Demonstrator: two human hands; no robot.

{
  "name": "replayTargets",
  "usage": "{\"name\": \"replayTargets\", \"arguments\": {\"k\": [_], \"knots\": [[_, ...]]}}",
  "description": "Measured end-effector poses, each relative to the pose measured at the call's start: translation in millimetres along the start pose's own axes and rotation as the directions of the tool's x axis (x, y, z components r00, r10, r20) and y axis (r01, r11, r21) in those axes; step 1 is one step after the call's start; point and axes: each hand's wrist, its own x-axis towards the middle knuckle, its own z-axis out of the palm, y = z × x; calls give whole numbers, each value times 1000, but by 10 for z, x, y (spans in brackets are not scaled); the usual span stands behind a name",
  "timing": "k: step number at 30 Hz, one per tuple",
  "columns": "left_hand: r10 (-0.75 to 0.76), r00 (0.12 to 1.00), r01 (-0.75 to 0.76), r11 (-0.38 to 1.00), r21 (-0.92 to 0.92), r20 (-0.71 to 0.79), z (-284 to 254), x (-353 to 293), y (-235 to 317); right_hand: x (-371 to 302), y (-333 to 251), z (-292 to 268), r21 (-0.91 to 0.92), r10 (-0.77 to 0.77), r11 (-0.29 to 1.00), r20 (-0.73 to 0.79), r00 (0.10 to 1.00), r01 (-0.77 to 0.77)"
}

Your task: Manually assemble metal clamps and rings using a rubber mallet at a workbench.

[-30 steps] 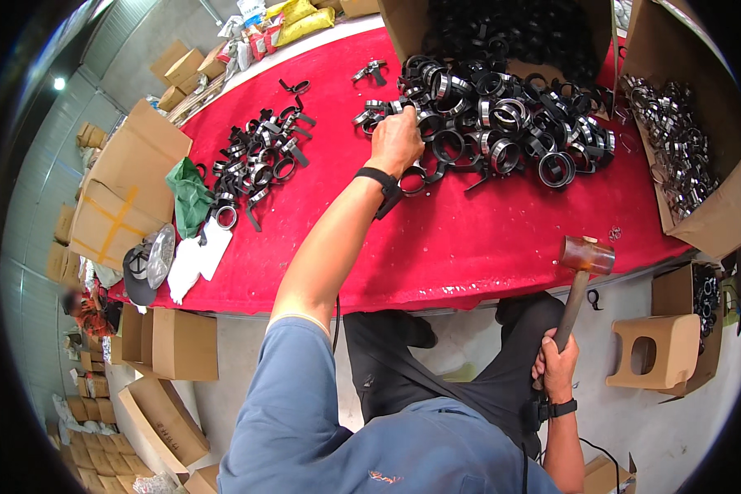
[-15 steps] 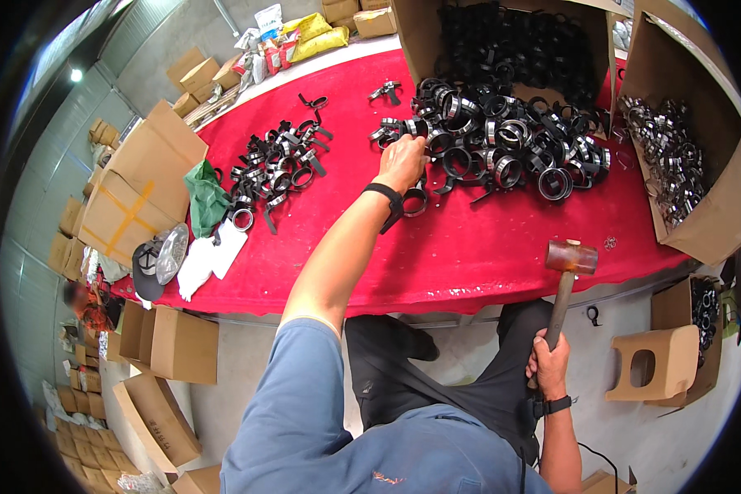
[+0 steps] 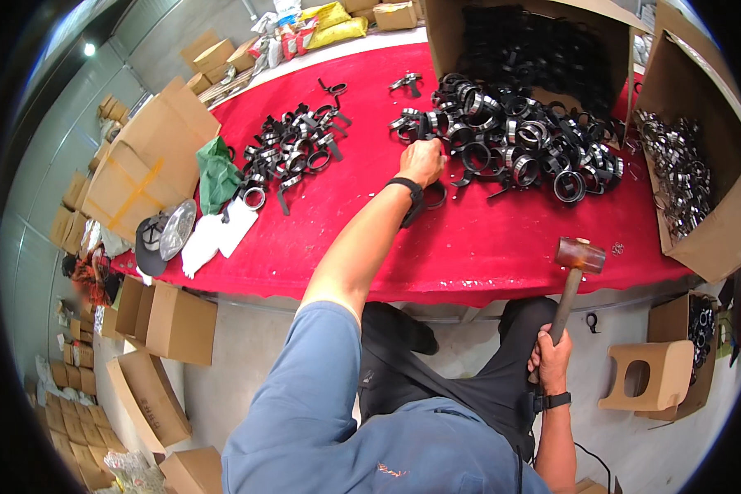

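Observation:
At the left edge of a large pile of black-and-silver ring clamps (image 3: pixel 523 167), my left hand (image 3: pixel 422 161) is closed. A black clamp piece (image 3: pixel 423 127) sticks up from its fingertips; the fingers hide most of it. One more ring lies partly behind my wrist. My right hand (image 3: pixel 552 361) grips a mallet (image 3: pixel 581 255) by its wooden handle, the brown cylindrical head up over the table's front edge. A smaller heap of similar clamps (image 3: pixel 292 150) lies to the left on the red cloth (image 3: pixel 346 222).
Behind the pile stands a carton (image 3: pixel 446 45) of black parts; a second carton (image 3: pixel 726 216) at right holds shiny metal clamps. At left are a green cloth (image 3: pixel 216 177), a cap (image 3: pixel 150 245) and white gloves (image 3: pixel 202 247). A cardboard stool-like piece (image 3: pixel 663 375) stands on the floor.
The whole view has shifted slightly, and the table appears a little higher and further right. My left hand stays by the pile's left edge. The mallet remains in my right hand.

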Motion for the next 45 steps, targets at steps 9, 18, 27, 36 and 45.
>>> {"name": "replayTargets", "arguments": {"k": [9,18,27,36,45], "knots": [[-414,899,342,868,-359,-143,-518,-1046,-324,0,19,-153,17,17,1000,-4,1000,-17],[-173,790,593,458,-663,588,-726,-2565,136,-23,23,-224,-36,15,999,-9,1000,-15],[57,813,581,1,-814,580,479,-3117,1249,-434,-148,-122,-229,-105,968,7,994,104],[57,885,445,186,-876,462,703,-3028,1689,-719,-186,-157,-433,-222,880,-17,975,193],[-36,931,347,400,-849,363,953,-3038,1785,-672,-128,-302,-739,-238,649,26,971,179]]}}
